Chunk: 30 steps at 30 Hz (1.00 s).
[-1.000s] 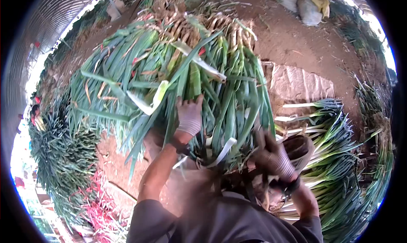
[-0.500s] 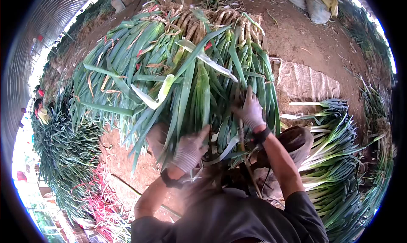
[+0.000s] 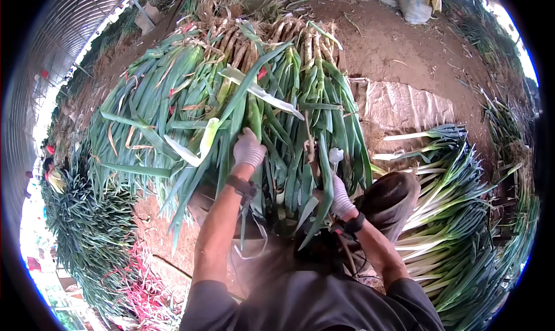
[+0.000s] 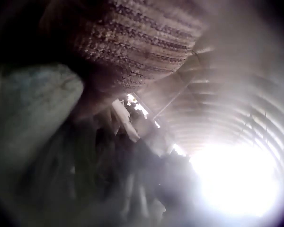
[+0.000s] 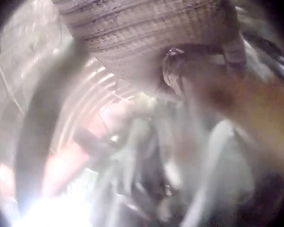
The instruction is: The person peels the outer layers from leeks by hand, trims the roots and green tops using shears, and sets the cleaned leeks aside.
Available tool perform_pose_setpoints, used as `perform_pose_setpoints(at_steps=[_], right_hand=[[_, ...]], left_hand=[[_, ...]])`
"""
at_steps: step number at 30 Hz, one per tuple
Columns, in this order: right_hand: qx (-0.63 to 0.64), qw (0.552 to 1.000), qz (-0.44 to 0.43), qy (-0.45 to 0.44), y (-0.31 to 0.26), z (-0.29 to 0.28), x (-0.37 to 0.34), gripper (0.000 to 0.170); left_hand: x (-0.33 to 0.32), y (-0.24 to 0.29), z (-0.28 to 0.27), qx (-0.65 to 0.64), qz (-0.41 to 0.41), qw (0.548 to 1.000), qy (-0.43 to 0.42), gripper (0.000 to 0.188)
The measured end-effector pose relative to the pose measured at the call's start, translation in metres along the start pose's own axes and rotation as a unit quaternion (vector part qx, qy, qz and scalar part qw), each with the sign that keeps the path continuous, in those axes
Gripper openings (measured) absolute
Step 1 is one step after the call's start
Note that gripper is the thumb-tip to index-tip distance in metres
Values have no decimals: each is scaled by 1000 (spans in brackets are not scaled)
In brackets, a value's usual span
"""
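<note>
Green onions (image 3: pixel 191 102) lie heaped before the person, root ends away, leaves toward the lap. The striped-gloved left hand (image 3: pixel 250 150) grips a thick green onion stalk (image 3: pixel 255 118) in the middle of the heap; in the left wrist view, the glove (image 4: pixel 137 45) lies close over a pale green leaf (image 4: pixel 35 111). Lower right, the gloved right hand (image 3: pixel 342 199) has curled fingers among leaves, with a long green leaf (image 3: pixel 326 172) across them. A white tip (image 3: pixel 335 156) shows just above it. Beside it runs a thin brown stick-like thing (image 3: pixel 311 152). Blur hides much of the right hand's grip.
Cleaned green onions with white stems (image 3: pixel 425 227) lie in rows at the right, past the person's knee (image 3: pixel 390 198). Brown sheeting (image 3: pixel 404 108) covers the ground there. Another leafy pile (image 3: pixel 87 215) and red strips (image 3: pixel 147 285) lie left. Sacks (image 3: pixel 413 4) stand at the back.
The left hand draws back toward the lap, then reaches forward onto the stalk. The right hand reaches up among the leaves, then comes back down, with a long leaf now across it.
</note>
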State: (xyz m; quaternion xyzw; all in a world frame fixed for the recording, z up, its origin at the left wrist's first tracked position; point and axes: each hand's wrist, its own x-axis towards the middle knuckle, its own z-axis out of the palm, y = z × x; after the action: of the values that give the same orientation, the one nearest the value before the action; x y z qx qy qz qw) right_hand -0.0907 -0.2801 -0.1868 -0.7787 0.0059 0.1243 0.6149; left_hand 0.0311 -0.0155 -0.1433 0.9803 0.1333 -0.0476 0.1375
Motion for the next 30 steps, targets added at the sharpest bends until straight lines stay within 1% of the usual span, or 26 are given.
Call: perform_pose_setpoints(at_steps=[1,2,3,4,6,7,8,9,10,11,12,13,14,15,16,17,18,20,21,24,25,26,27,28,30], right_hand=[[94,995,-27,0,-15,-5,-5,54],[187,981,-55,1,-32,-11,-8,46],[189,978,-88,-4,-55,-27,-14,42],[192,974,-121,-9,-79,-44,-20,41],[193,969,-130,89,-115,-79,-19,49],[277,939,-178,104,-114,-95,-9,46],[209,951,-162,159,-127,-108,-11,43],[218,948,-168,159,-124,-113,-10,39],[228,945,-176,157,-124,-113,-9,36],[259,940,-165,148,-126,-101,-12,31],[254,947,-164,112,-123,-83,-18,30],[157,976,-132,71,-132,-68,-27,37],[58,993,-97,30,-139,-54,-36,44],[43,992,-110,32,-127,-35,-38,48],[39,994,-93,29,-110,-23,-41,53],[36,996,-75,25,-94,-12,-43,58],[22,994,-91,50,-86,-7,-50,59],[-70,994,-83,16,-76,-11,-68,69],[-73,995,-75,7,-74,-13,-79,69],[-95,994,-57,-15,-65,-19,-106,70],[-107,993,-52,-19,-62,-19,-114,70],[-118,992,-46,-23,-60,-18,-120,71],[-108,991,-70,-26,-65,-16,-126,72],[-107,992,-71,-18,-65,-14,-127,72],[-106,992,-75,-5,-62,-11,-129,73]], left_hand=[[6,-9,-7,-32,0,999,-19,85],[12,-19,-15,-63,0,997,-37,80],[11,-28,-30,-124,23,991,-50,63],[12,-42,-31,-333,58,940,-42,58],[3,-38,-62,-386,59,919,-54,58],[-12,-25,-87,-415,83,903,-70,57],[-38,-10,-113,-445,105,885,-87,57],[-57,-2,-122,-475,125,865,-102,56],[-63,-4,-113,-449,125,880,-94,53],[-68,-11,-96,-420,124,895,-85,50],[-75,-17,-78,-388,122,910,-77,47],[-83,-17,-54,-489,102,859,-113,46],[-92,-13,-29,-583,80,795,-148,45],[-100,-13,-8,-568,71,809,-136,45],[-110,-11,8,-554,61,821,-124,46],[-126,4,6,-648,27,748,-144,43],[-132,7,4,-650,31,746,-137,42],[-141,8,2,-654,37,745,-124,42],[-144,9,-2,-633,29,765,-113,42],[-154,14,-8,-642,26,760,-99,41],[-154,11,-2,-642,45,760,-88,42],[-155,10,1,-651,30,752,-103,41],[-156,10,1,-659,16,743,-117,41],[-156,10,1,-667,3,734,-131,41],[-160,17,-4,-652,25,747,-127,39]])
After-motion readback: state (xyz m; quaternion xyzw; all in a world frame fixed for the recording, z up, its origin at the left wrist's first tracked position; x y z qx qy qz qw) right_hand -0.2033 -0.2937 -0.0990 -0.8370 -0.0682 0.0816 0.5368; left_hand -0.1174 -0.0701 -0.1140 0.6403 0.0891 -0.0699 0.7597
